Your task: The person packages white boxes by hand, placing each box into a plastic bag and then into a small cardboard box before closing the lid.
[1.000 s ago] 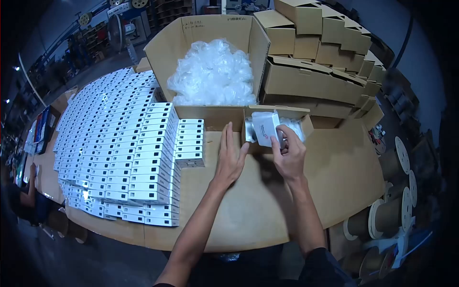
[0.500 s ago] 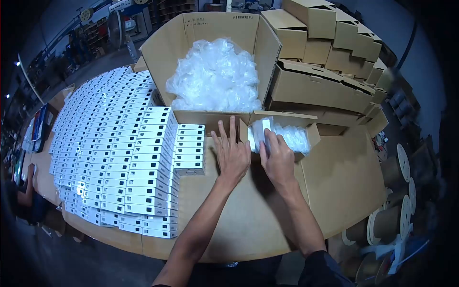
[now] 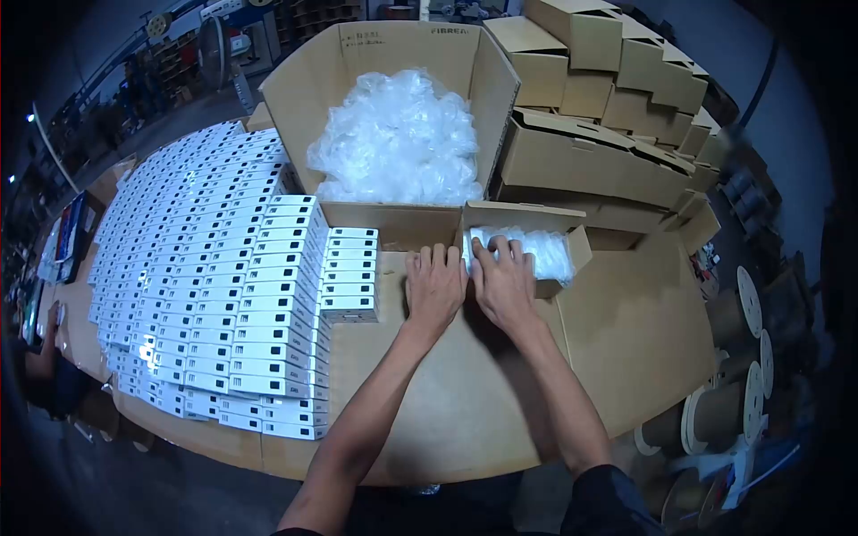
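Note:
A small open cardboard carton point(image 3: 572, 217) holds a row of clear plastic packets point(image 3: 547, 253). My right hand point(image 3: 505, 284) is over the carton's left part, with its fingers spread and bent down onto the packets. What lies under those fingertips is mostly hidden. Beside the carton's left end, my left hand point(image 3: 436, 290) rests with fingers stretched forward and slightly bent, its thumb side against the carton. I see nothing held in it.
Behind the carton stands a large open cardboard box point(image 3: 299, 80) heaped with clear plastic bags point(image 3: 402, 138). Stacked white boxes point(image 3: 214, 295) fill the table's left side. More brown cartons point(image 3: 581, 161) are piled at the back right. Cable spools point(image 3: 751, 393) stand right of the table point(image 3: 635, 339).
The packet that my right hand held up at an angle has gone down into the carton. My left hand has drawn back slightly, its spread fingers now closer together and bent.

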Motion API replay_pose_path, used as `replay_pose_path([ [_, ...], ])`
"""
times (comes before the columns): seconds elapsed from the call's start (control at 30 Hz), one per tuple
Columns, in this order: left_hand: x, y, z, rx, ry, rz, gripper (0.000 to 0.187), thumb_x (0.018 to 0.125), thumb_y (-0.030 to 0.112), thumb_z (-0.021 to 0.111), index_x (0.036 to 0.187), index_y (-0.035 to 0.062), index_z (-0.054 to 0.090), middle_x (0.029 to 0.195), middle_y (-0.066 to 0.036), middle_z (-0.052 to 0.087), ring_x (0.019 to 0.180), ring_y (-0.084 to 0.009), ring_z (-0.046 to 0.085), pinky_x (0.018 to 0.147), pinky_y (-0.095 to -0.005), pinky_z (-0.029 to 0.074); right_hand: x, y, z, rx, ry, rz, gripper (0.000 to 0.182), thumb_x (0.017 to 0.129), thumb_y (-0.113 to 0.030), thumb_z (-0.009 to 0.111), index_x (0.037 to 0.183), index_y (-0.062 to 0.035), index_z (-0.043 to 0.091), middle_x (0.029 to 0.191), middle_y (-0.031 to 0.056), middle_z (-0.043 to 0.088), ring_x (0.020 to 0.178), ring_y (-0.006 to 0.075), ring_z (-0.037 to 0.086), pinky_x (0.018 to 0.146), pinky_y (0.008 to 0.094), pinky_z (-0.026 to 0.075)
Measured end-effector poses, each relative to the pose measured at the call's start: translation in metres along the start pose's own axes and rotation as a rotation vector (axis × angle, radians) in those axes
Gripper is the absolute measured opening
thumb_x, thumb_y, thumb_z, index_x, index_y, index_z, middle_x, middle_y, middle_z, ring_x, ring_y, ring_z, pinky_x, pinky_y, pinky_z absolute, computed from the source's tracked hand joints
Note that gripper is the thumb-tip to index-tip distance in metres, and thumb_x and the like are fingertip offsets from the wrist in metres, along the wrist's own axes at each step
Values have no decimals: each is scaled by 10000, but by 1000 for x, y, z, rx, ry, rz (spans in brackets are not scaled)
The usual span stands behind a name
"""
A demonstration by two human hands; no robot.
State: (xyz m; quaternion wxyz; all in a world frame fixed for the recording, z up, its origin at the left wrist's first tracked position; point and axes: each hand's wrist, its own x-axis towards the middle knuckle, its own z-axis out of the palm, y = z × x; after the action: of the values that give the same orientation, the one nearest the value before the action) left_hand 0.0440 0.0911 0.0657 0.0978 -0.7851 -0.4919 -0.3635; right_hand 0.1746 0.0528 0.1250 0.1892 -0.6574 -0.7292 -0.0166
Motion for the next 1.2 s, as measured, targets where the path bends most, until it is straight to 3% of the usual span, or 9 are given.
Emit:
replay_pose_path([
  [0.07, 0, -2, -2, 0, 15, 33, 223, 953, 238, 609, 1021, 26, 625, 1200, -205, 611, 1339, -425, 479, 1227, -651, 181, -16, 20, 19, -32, 84, -126, 546, 935, -230, 561, 1445, -34, 551, 1541, 160, 459, 1455, 426, 361, 1143, 695, 250],
  [0.23, 0, -6, 7, 70, -33, 51, 288, 966, 243, 577, 1029, -25, 663, 1420, -258, 566, 1467, -539, 319, 1236, -656, 161, -20, 22, 29, -118, -72, -106, 818, 851, -350, 590, 1585, -59, 374, 1664, 98, 343, 1552, 396, 241, 1214, 726, 101],
  [0.47, -13, -8, 1, -42, -60, 108, 276, 982, 189, 569, 1127, -31, 650, 1325, -183, 630, 1378, -389, 485, 1233, -659, 146, -41, 18, -12, -142, -203, -163, 826, 823, -337, 688, 1565, -102, 410, 1641, 124, 366, 1548, 397, 247, 1214, 727, 124],
  [0.57, -30, -12, -15, -117, -72, 80, 291, 1000, 154, 525, 1170, -56, 631, 1322, -191, 622, 1380, -401, 474, 1220, -686, 133, -72, 61, -7, 539, 412, -87, 545, 823, -129, 706, 1336, -43, 543, 1424, 174, 523, 1346, 395, 470, 1088, 561, 411],
  [0.7, -64, -10, -60, -191, -155, 6, 283, 1007, 139, 503, 1073, -91, 654, 1312, -250, 611, 1360, -428, 486, 1219, -695, 119, -128, 82, -15, 511, 700, 448, 529, 862, -214, 784, 1271, -13, 515, 1201, 177, 563, 1210, 349, 531, 942, 467, 488],
  [0.9, -141, -4, -120, -432, -309, -225, 319, 1009, 125, 531, 820, -92, 667, 1285, -394, 561, 1288, -497, 514, 1212, -709, 121, -173, 86, 14, 1183, 246, 420, 685, 903, -254, 794, 1433, 2, 445, 1293, 124, 592, 1179, 217, 577, 1024, 342, 466],
  [1.03, -143, 11, -161, -744, -255, -515, 231, 973, 136, 599, 1035, -79, 656, 1273, -296, 619, 1236, -430, 587, 1171, -537, 349, -187, 73, -8, 1497, 139, 558, 488, 940, -215, 690, 1363, 0, 574, 1293, 86, 642, 1193, 198, 605, 1037, 339, 464],
  [1.17, -93, 16, -184, -712, -60, -382, 329, 925, 131, 684, 1224, -6, 667, 1216, -203, 698, 1208, -330, 642, 1043, -395, 496, -204, 90, 1, 1517, 51, 691, 403, 998, -286, 579, 1229, 33, 667, 1179, 91, 697, 1130, 185, 627, 968, 334, 475],
  [1.2, -80, 7, -183, -671, -212, -304, 366, 913, 133, 702, 1255, 5, 665, 1170, -196, 716, 1162, -323, 664, 1031, -396, 503, -207, 95, 5, 1498, 41, 693, 391, 1008, -285, 552, 1212, 22, 683, 1166, 91, 702, 1120, 185, 629, 962, 335, 473],
])
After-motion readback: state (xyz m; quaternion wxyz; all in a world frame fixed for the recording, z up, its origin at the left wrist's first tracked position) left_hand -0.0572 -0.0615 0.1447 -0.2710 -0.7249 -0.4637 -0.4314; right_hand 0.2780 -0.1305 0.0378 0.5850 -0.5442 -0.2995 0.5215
